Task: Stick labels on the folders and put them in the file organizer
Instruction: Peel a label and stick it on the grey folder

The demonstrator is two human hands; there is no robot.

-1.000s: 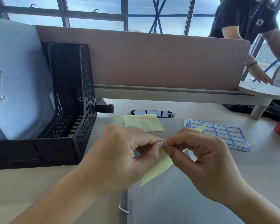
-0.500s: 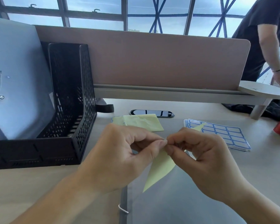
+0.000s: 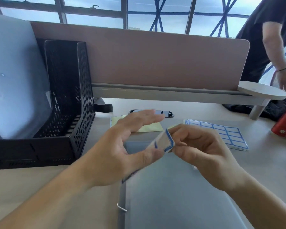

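You had nothing readable before you. The label (image 3: 162, 140) pinched by the fingers (image 3: 186, 131) of your right hand (image 3: 203, 151) was blank inside its blue border. The label sheets (image 3: 221, 131) just beyond those fingers were blank too. The white mark on the red object (image 3: 285, 124) far to their right was too blurred to read.

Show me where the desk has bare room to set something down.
Bare desk lies in front of the organizer, left of the folder. Another bare patch lies right of the folder, below the label sheets. Crowded: the middle, where the right hand pinches a label beside the left hand, yellow paper behind.
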